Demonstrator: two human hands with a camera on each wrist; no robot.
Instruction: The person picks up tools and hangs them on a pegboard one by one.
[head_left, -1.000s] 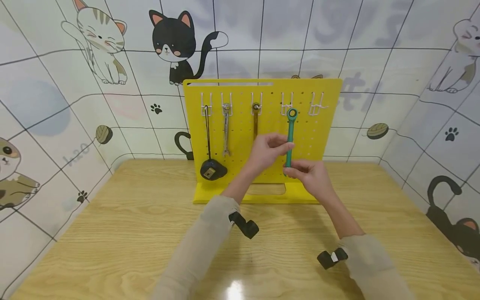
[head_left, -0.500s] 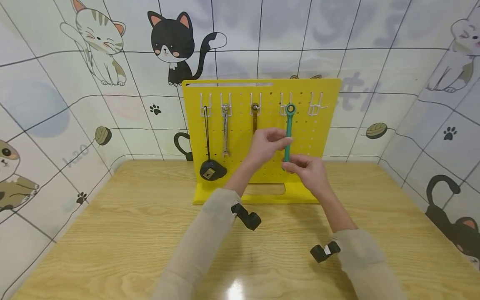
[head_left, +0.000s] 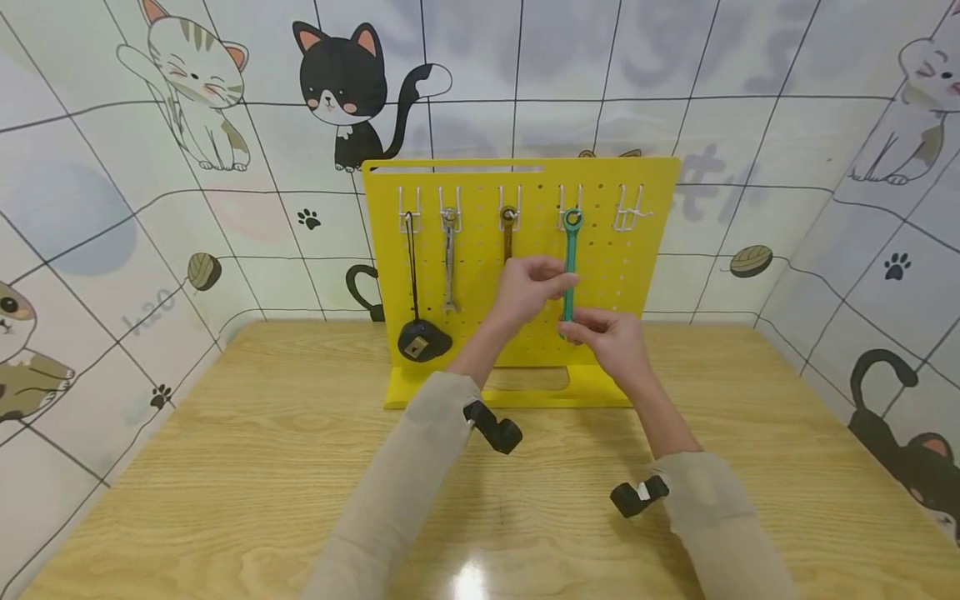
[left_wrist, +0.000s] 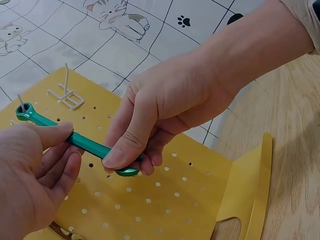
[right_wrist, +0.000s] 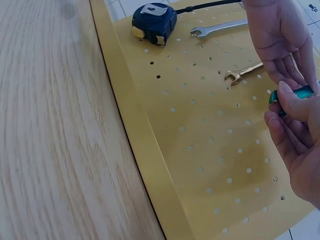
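Note:
A green ratcheting wrench (head_left: 570,258) stands upright against the yellow pegboard (head_left: 615,267), its ring end at the fourth white hook (head_left: 567,200). In the left wrist view a hook prong (left_wrist: 21,100) shows through the ring. My left hand (head_left: 528,287) pinches the middle of the shaft between thumb and fingers. Lower down, my right hand (head_left: 611,337) pinches the open end, whose tip (right_wrist: 273,97) pokes out from the fingers in the right wrist view.
Left of the hands hang a tape measure (head_left: 423,340) on a black cord, a silver wrench (head_left: 449,262) and a bronze-coloured wrench (head_left: 508,237). One more hook (head_left: 628,212) sits at the right. The board's base (head_left: 420,387) rests on a wooden table (head_left: 300,467) before a cat-patterned wall.
Both hands have moved the green wrench slightly left and up, then in toward the fourth hook, bringing its ring onto the prong. The grips look the same.

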